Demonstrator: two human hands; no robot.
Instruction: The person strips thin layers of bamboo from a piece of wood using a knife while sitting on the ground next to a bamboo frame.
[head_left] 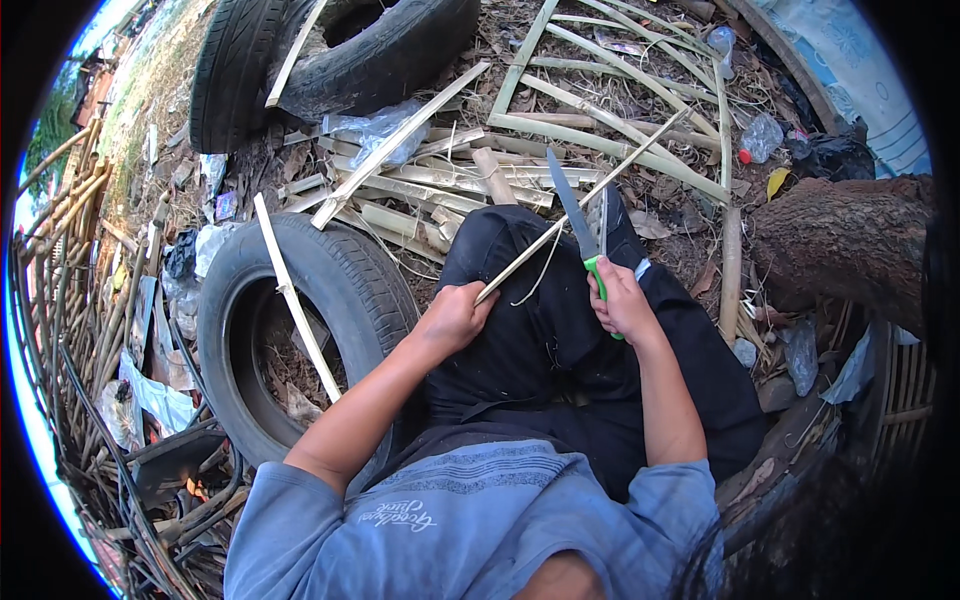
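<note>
My left hand [453,318] is closed round the near end of a thin bamboo strip [540,243], which slants up and away to the right across my lap. A loose curl of shaving [541,275] hangs from the strip. In my right hand [624,303] is a knife [573,205] with a green handle, its long blade pointing up and to the left. The blade and the strip cross or lie very near each other; whether they touch I cannot tell. My legs in dark trousers [500,265] are folded beneath both hands.
Split bamboo pieces [400,205] lie heaped beyond my knees. A tyre [370,270] rests at my left with a pale strip [295,295] across it, and more tyres [390,60] stand farther off. A bamboo frame [600,125] lies far right, near a tree trunk [845,240].
</note>
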